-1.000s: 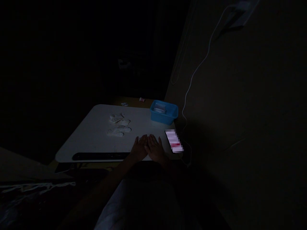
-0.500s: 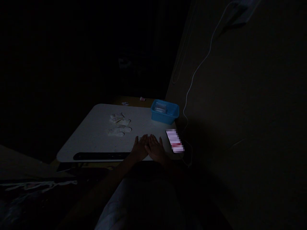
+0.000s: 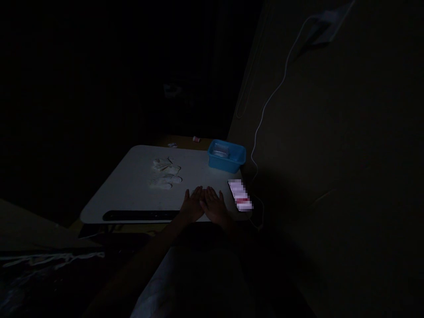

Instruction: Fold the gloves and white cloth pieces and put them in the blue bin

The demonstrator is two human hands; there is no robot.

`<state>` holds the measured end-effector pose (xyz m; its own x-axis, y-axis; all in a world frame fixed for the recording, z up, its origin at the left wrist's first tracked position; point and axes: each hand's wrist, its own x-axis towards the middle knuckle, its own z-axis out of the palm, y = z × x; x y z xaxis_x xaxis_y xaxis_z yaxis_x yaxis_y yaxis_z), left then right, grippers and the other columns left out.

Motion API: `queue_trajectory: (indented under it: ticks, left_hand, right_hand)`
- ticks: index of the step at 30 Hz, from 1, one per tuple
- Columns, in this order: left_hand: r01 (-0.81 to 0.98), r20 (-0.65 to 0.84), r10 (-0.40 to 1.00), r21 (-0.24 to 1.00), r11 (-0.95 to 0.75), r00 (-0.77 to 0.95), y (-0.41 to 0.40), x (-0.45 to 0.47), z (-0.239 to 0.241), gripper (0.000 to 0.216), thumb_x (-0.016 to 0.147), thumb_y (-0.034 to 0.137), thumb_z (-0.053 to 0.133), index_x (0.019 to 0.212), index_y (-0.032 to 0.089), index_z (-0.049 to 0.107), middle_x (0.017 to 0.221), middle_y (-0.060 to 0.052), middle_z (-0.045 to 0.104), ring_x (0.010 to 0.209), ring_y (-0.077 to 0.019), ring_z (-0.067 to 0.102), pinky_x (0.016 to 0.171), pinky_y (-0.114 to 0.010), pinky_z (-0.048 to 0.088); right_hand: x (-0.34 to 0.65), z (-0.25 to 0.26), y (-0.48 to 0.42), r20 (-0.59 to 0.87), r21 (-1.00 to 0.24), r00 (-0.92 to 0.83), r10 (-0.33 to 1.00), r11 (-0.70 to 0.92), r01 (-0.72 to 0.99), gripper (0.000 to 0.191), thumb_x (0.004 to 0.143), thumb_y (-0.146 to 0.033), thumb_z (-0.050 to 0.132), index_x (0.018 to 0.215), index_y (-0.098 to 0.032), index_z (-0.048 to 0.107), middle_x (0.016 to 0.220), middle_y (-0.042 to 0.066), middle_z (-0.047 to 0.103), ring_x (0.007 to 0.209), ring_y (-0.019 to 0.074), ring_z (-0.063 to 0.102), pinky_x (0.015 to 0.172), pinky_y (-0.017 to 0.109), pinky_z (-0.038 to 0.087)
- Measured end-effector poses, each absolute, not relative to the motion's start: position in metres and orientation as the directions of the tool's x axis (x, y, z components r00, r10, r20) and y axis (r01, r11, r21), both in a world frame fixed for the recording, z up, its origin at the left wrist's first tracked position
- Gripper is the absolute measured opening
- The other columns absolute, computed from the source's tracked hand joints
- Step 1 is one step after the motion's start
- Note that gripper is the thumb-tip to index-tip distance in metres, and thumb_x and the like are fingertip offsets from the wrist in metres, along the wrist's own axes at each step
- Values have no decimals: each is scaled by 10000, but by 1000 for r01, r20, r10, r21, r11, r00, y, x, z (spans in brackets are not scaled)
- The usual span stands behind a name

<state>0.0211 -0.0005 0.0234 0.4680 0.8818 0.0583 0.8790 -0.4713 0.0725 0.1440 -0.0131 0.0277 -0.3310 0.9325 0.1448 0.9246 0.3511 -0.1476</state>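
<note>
The room is very dark. My left hand (image 3: 192,205) and my right hand (image 3: 214,205) lie flat and side by side on the near edge of a small white table (image 3: 132,190), fingers stretched out, holding nothing. A lit phone (image 3: 240,194) lies just right of my right hand. Several small white cloth pieces (image 3: 164,173) sit on the table beyond my left hand. A blue plastic tub (image 3: 226,155) stands at the far right corner.
A white cable (image 3: 265,110) runs down the wall on the right toward the phone. A dark strip (image 3: 139,215) runs along the table's front edge. Small items (image 3: 196,139) lie on a surface behind the table. Everything else is in darkness.
Only the camera has shifted slightly. Both hands stay flat in the same place on the table.
</note>
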Motion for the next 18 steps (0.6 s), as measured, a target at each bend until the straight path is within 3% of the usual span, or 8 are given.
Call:
queue_trajectory:
  ticks: [5,11,18]
  left_hand:
    - [867,102,876,129,-482,472,2,15,21,538,835,300,289,1342,120,273,1407,-139,267,1305,-239,201,1020,-519,135]
    - [835,301,872,286,-470,387,9,6,15,483,871,247,214,1331,120,290,1387,-114,325,1294,-194,236,1002,-407,268]
    - [888,190,883,89,-450,429,3,11,18,526,817,224,307,1328,97,308,1392,-146,294,1288,-241,251,1019,-496,189]
  right_hand:
    - [147,25,-12,174,-169,-295,939,324,931,545,903,-418,193,1332,-100,305,1399,133,271,1305,201,203,1046,426,106]
    - [149,24,-11,206,-182,-281,937,319,930,536,906,-394,207,1319,-72,320,1389,140,296,1291,196,237,1042,398,149]
    - [145,23,-15,208,-163,-294,933,329,930,542,898,-415,225,1321,-89,317,1401,145,263,1306,218,192,1038,472,99]
